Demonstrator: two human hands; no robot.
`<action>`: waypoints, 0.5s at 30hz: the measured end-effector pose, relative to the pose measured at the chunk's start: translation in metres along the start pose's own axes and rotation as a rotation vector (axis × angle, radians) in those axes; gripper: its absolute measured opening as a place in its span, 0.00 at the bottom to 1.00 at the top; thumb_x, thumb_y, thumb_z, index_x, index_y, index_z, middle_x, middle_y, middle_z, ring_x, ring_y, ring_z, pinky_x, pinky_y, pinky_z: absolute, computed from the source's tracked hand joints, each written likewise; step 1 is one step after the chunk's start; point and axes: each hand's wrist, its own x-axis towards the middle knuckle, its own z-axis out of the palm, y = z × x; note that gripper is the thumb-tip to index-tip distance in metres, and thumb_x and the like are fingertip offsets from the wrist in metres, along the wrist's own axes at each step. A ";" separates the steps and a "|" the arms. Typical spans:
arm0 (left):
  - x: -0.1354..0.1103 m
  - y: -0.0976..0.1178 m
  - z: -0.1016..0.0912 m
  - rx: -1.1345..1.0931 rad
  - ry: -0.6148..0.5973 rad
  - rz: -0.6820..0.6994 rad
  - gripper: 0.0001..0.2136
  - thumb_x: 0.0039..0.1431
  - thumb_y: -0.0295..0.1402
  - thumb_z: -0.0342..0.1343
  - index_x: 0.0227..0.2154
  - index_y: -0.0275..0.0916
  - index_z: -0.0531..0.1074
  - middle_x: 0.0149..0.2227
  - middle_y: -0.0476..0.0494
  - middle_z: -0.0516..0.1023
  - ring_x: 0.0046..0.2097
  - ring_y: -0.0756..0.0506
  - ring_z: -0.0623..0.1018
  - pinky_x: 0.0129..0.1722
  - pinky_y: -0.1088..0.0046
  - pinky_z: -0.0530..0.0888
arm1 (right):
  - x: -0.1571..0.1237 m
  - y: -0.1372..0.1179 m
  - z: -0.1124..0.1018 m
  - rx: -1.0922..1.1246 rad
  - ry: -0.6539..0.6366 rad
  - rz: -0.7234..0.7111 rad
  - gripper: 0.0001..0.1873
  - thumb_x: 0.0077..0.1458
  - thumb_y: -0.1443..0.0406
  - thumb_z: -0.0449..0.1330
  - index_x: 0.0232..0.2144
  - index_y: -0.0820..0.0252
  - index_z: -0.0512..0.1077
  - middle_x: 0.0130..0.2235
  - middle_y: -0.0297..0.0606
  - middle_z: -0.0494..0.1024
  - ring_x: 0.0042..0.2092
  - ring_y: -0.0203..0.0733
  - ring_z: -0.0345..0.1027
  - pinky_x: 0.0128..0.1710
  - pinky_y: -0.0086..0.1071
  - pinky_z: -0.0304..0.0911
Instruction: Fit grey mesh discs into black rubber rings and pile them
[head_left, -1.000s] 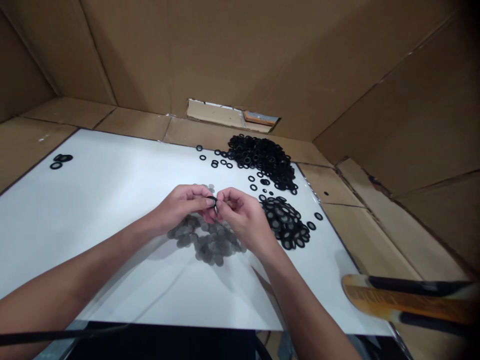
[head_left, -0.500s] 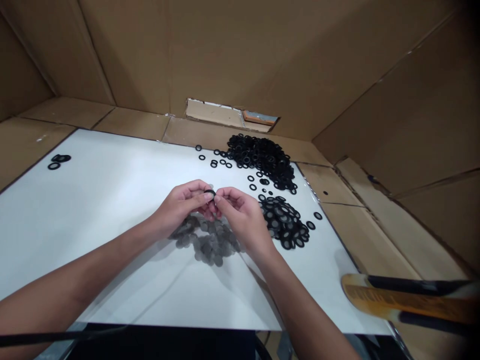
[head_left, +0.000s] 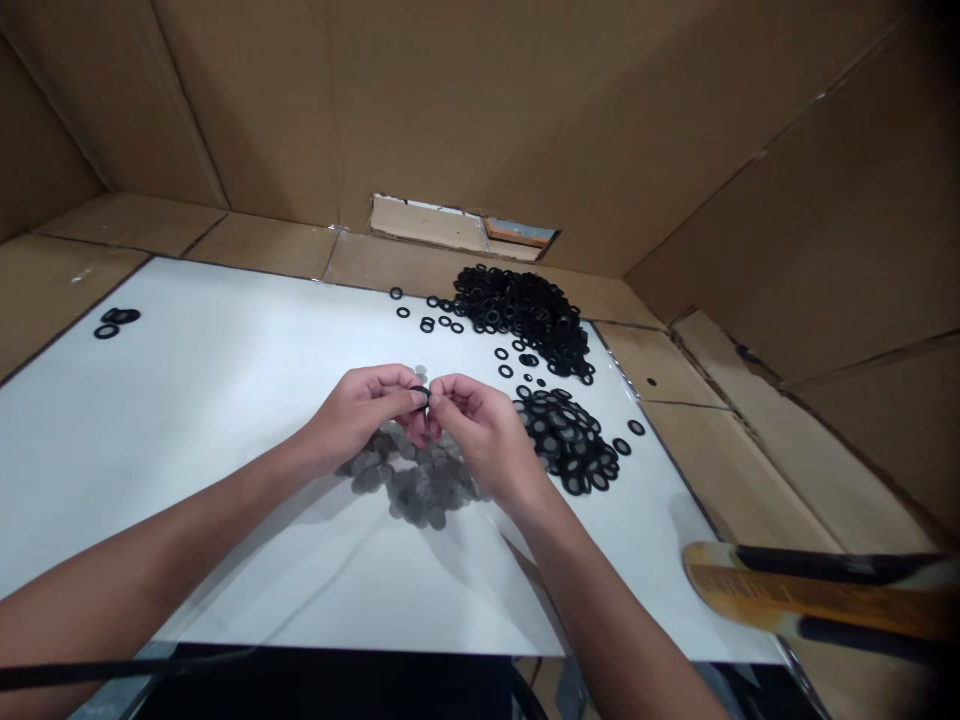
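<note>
My left hand [head_left: 379,402] pinches a small black ring [head_left: 422,393] between thumb and fingers above the middle of the table. Against the ring's right side, the thumb and fingertips of my right hand [head_left: 472,415] are closed on it too. Both hands partly cover the ring, so I cannot tell whether a disc sits in it. Below the hands lies a loose heap of thin grey discs [head_left: 420,490]. Just right of my right hand is a pile of black rings with grey centres [head_left: 566,440].
A larger heap of black rings [head_left: 525,310] stands at the back right of the white table [head_left: 225,340], with several loose rings around it. A few rings [head_left: 109,330] lie far left. Cardboard walls [head_left: 480,110] surround the table. A yellow-and-black object [head_left: 795,590] juts in at right.
The ring in my hands has turned slightly, and the hands have shifted a little. The piles look the same.
</note>
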 end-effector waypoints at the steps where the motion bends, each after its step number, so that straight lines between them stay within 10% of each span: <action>1: 0.000 0.000 0.001 0.000 0.011 0.008 0.06 0.63 0.32 0.58 0.31 0.36 0.74 0.26 0.48 0.79 0.30 0.49 0.79 0.36 0.72 0.75 | -0.001 -0.001 0.000 -0.008 0.002 -0.001 0.09 0.57 0.62 0.60 0.27 0.59 0.68 0.23 0.30 0.72 0.27 0.34 0.66 0.30 0.28 0.60; 15: -0.001 -0.005 0.005 -0.115 0.080 0.057 0.07 0.63 0.36 0.59 0.36 0.37 0.71 0.29 0.50 0.77 0.29 0.49 0.78 0.33 0.70 0.77 | -0.001 -0.005 0.006 0.000 0.119 -0.040 0.08 0.55 0.62 0.62 0.29 0.60 0.70 0.25 0.31 0.73 0.27 0.33 0.66 0.30 0.29 0.63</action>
